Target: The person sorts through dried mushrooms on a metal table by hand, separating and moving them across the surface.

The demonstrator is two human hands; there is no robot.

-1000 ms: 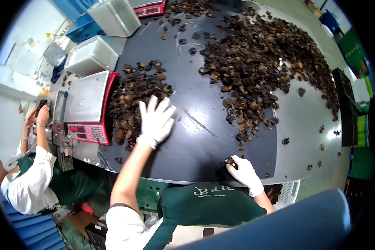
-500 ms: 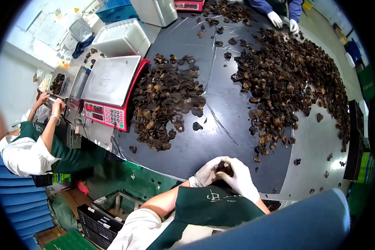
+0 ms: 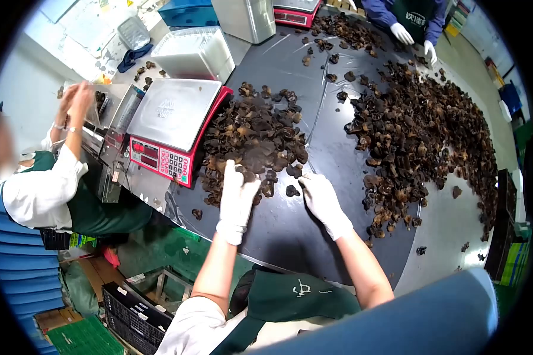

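My left hand [image 3: 239, 192], in a white glove, is at the near edge of a pile of dark brown wood ear mushrooms [image 3: 254, 127]. Its thumb and finger are bent around a mushroom piece [image 3: 248, 175], partly hidden by the fingers. To the right, my gloved right hand [image 3: 324, 204] is just above the dark table sheet. A small dark piece shows at its pinched fingertips. One loose wood ear mushroom [image 3: 292, 190] lies on the sheet between my hands.
A red scale [image 3: 172, 115] stands left of the pile. A larger mushroom heap [image 3: 420, 136] covers the table's right side. White containers [image 3: 195, 53] stand at the back left. One co-worker [image 3: 47, 189] is at the left; another's gloved hands [image 3: 401, 34] are beyond the large heap.
My hands were together near my apron around a mushroom piece. They have parted and reached forward, the left onto the pile. The left co-worker's hands have risen, and my view has shifted slightly.
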